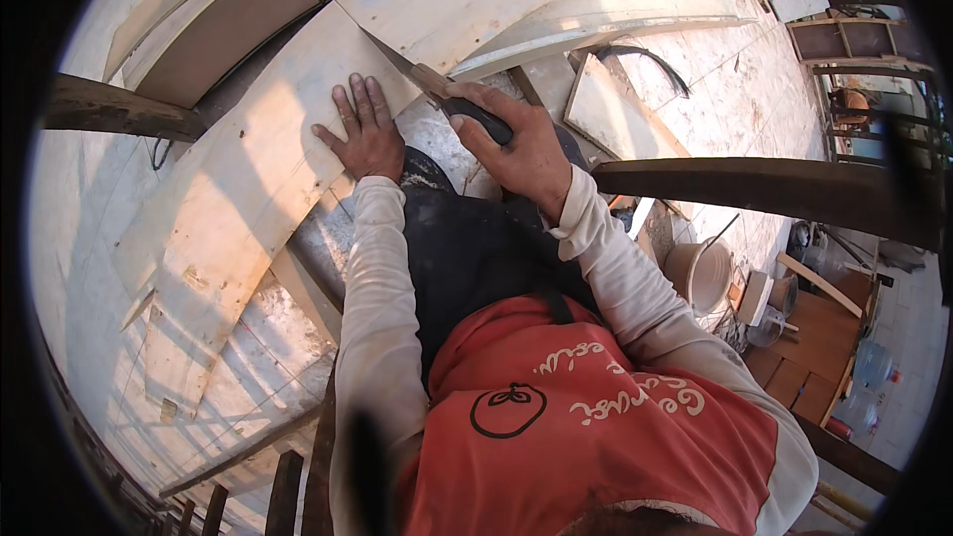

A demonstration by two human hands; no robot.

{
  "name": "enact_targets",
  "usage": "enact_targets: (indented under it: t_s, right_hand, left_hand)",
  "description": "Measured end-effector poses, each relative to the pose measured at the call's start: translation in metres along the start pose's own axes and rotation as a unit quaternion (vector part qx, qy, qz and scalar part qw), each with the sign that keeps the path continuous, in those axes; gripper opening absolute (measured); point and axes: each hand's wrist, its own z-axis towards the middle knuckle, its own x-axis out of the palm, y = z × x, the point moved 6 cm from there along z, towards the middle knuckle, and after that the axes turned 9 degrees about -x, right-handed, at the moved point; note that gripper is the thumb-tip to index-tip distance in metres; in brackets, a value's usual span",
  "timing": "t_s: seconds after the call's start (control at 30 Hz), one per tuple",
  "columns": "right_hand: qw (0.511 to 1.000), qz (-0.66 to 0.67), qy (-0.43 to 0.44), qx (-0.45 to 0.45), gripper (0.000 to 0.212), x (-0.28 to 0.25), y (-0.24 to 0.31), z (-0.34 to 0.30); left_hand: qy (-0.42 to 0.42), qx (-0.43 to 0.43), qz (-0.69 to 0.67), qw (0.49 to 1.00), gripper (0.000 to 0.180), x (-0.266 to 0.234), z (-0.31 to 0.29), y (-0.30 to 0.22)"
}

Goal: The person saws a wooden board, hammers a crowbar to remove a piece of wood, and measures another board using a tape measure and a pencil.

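Note:
A long, pale plywood board (253, 154) lies slanted in front of me, with a cut line across it. My left hand (369, 134) rests on the board near its close edge, palm down and fingers spread. My right hand (524, 147) is closed round the dark handle of a handsaw (431, 79). The saw's narrow blade points up and left, set at the cut in the board just to the right of my left hand. How deep the blade sits cannot be made out.
Dark wooden beams (764, 191) stand on the right and left (124, 107). More boards (213, 30) lie at the upper left. A black cable (657, 58), a round bucket (710, 278) and clear plastic bottles (872, 365) are on the right.

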Motion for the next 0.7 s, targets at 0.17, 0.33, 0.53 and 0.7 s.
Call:
enact_targets:
  t_s: [0.17,0.33,0.53,0.7]
  right_hand:
    - [0.989,0.018,0.080,0.126,0.040,-0.076,0.070,-0.138]
    - [0.994,-0.056,0.079,0.048,0.041,-0.083,0.077,-0.147]
    - [0.997,0.019,0.028,0.070,0.039,0.007,0.017,-0.008]
    - [0.992,0.009,0.076,0.101,0.039,-0.086,0.074,-0.153]
  left_hand:
    - [0.005,-0.020,0.065,0.998,0.062,0.020,-0.021,0.019]
    - [-0.025,0.000,0.032,0.999,0.063,0.011,-0.009,0.014]
    - [-0.002,0.001,0.014,1.000,0.062,0.005,-0.003,0.012]
    - [0.019,-0.020,0.029,0.999,0.061,0.013,-0.018,0.015]
